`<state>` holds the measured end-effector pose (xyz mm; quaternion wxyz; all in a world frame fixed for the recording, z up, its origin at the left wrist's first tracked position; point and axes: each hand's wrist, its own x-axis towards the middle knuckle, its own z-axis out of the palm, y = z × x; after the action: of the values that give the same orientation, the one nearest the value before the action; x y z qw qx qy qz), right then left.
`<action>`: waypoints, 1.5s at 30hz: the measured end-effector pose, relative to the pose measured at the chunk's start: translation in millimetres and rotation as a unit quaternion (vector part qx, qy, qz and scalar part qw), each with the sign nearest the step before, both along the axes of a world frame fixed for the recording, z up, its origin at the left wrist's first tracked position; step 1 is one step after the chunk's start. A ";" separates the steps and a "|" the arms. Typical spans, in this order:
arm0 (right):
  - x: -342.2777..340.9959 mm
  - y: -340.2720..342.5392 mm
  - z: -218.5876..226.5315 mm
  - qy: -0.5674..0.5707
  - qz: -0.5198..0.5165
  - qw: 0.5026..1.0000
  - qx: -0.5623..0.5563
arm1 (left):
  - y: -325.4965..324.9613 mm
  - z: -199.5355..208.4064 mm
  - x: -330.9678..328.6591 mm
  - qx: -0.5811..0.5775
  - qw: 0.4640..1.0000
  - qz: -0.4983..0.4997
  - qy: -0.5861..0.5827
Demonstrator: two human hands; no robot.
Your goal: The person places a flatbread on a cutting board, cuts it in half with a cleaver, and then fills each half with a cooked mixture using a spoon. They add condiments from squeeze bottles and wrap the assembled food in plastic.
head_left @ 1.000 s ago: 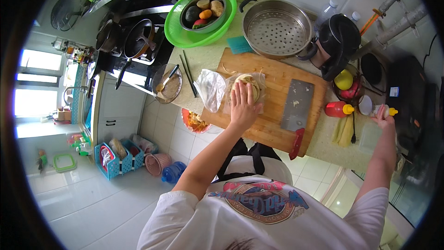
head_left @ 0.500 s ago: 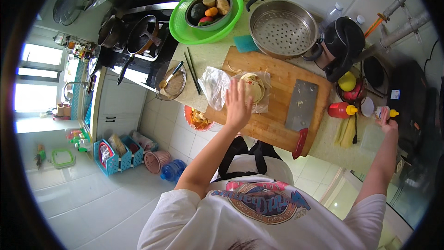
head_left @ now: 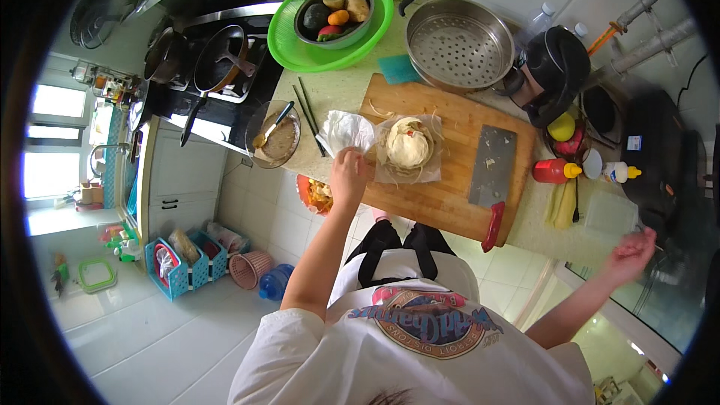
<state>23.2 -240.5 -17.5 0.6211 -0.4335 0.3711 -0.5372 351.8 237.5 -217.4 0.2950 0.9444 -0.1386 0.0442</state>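
Observation:
A round of pale layered flatbread (head_left: 409,142) with bits of red and shredded filling lies on a square of clear-white paper on the wooden cutting board (head_left: 450,109). My left hand (head_left: 350,174) is at the lower edge of a crumpled white bag (head_left: 346,130), left of the flatbread, its fingers bent in against the bag. Off to the right, my right hand (head_left: 628,255) hovers by the counter's edge with its fingers curled in. Whatever is in those fingers is too small to name. A cleaver (head_left: 491,165) with a red handle rests on the board's right side.
Behind the board stand a steamer pot (head_left: 460,43) and a green basket (head_left: 330,60) holding a bowl of vegetables. At right are a red squeeze bottle (head_left: 553,170) and a white one (head_left: 619,172). A glass dish (head_left: 277,146) with a brush overhangs the left counter edge.
My left hand has left the flatbread and moved left to the white bag. My right hand has let go of the white squeeze bottle and moved toward me.

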 end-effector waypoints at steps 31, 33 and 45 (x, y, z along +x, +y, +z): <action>220.8 259.5 -202.7 0.400 0.277 0.872 -0.055 | -79.1 22.3 -6.1 -0.094 0.968 -0.232 -0.006; 227.1 256.4 -188.9 0.396 0.279 0.869 -0.100 | -86.3 15.5 -3.0 -0.024 0.973 -0.228 0.002; 289.1 212.3 -214.2 0.407 0.285 0.771 -0.398 | -109.8 3.0 -10.4 0.105 0.964 -0.241 -0.039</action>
<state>312.2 -28.1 -231.7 0.3085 -0.9060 0.2013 -0.2083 341.4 127.7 -214.3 0.1906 0.9062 -0.3774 -0.0057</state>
